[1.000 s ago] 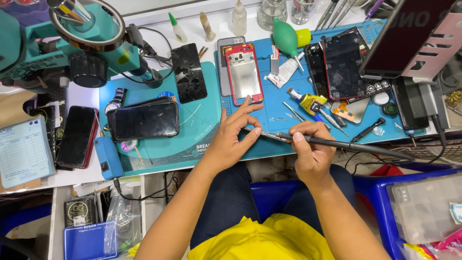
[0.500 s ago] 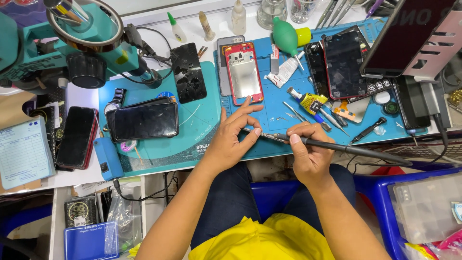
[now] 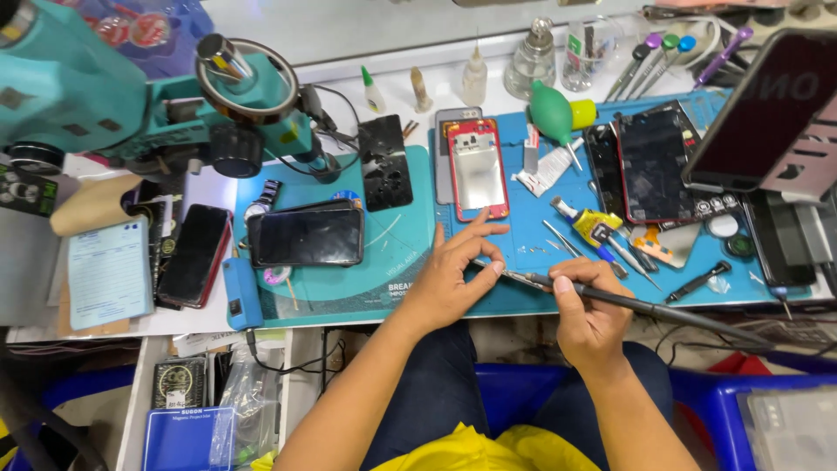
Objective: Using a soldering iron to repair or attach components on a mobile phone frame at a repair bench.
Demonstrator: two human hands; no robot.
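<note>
Soldering iron (image 3: 628, 303), slim black handle with metal tip, gripped in right hand (image 3: 588, 318) at the blue mat's (image 3: 523, 235) front edge, left hand (image 3: 449, 275) pinching a tiny part (too small to identify) at the tip, red phone frame (image 3: 476, 170) behind, teal microscope (image 3: 131, 105) at the cluttered workbench's far left corner.

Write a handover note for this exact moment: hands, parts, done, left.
Left hand: rests on the blue mat, fingers pinching something too small to tell at the iron's tip.
Right hand: grips the soldering iron like a pen, tip toward the left fingers.
Red phone: lies opened above the left hand.
Tweezers: lie unused on the mat.
Done: phone opened.
Left: work at the tip; phone not closed.
</note>
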